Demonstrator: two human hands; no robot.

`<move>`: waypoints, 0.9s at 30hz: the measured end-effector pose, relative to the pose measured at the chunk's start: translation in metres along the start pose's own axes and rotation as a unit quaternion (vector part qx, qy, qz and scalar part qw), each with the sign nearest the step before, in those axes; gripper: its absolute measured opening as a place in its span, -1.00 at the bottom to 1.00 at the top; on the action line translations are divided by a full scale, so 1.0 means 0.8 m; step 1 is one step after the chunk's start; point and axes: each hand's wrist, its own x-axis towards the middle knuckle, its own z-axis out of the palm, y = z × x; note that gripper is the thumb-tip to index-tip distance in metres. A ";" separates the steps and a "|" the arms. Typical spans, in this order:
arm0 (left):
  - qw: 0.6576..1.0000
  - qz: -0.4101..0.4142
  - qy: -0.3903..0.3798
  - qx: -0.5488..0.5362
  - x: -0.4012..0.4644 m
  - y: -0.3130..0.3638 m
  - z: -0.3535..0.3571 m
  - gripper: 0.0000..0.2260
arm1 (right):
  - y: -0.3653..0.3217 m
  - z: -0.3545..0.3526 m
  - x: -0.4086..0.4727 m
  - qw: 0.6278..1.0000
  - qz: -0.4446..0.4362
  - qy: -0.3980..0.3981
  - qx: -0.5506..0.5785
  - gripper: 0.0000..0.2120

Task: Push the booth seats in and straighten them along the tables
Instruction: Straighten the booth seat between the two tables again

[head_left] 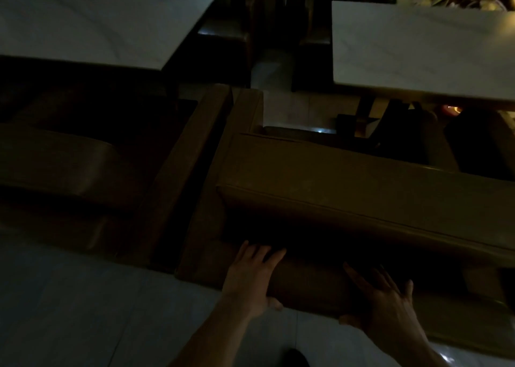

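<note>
The scene is dim. A brown padded booth seat [348, 199] fills the centre right, its back toward me and its top cushion running right. My left hand [253, 274] lies flat on the lower back of this seat, fingers spread, thumb hooked under the edge. My right hand [381, 302] presses the same lower back further right, fingers spread. A second brown booth seat [83, 165] stands to the left, separated by a narrow dark gap. A white marble table [418, 48] stands beyond the right seat; another white table [92, 23] stands beyond the left seat.
Pale tiled floor [83, 297] lies in front of the seats. Dark chairs or seats [223, 40] stand at the far side between the tables, with a strip of pale floor [273, 68] running between them. Table legs [365, 115] show under the right table.
</note>
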 end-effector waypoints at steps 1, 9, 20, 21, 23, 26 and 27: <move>1.000 0.000 -0.002 0.000 0.000 0.001 -0.001 -0.01 | 0.000 -0.001 0.001 1.000 0.002 -0.004 0.000 0.06; 1.000 -0.007 -0.003 0.002 0.000 0.001 0.000 0.00 | -0.003 0.000 -0.003 1.000 0.001 0.003 -0.006 0.03; 0.999 -0.034 -0.038 0.014 0.002 0.011 -0.013 -0.01 | -0.005 -0.015 0.007 0.998 0.014 -0.065 0.011 0.07; 0.998 -0.038 -0.043 0.013 0.002 0.012 -0.015 -0.01 | -0.004 -0.015 0.008 0.997 0.011 -0.069 0.016 0.05; 0.997 -0.051 -0.059 0.011 0.002 0.014 -0.020 -0.01 | 0.000 -0.017 0.010 0.997 0.006 -0.071 0.019 0.04; 0.997 -0.054 -0.062 0.012 0.004 0.016 -0.018 0.02 | 0.005 -0.016 0.012 0.997 -0.007 -0.077 0.019 0.03; 0.996 -0.055 -0.063 0.008 0.004 0.015 -0.015 0.02 | 0.006 -0.016 0.014 0.997 -0.009 -0.075 0.023 0.03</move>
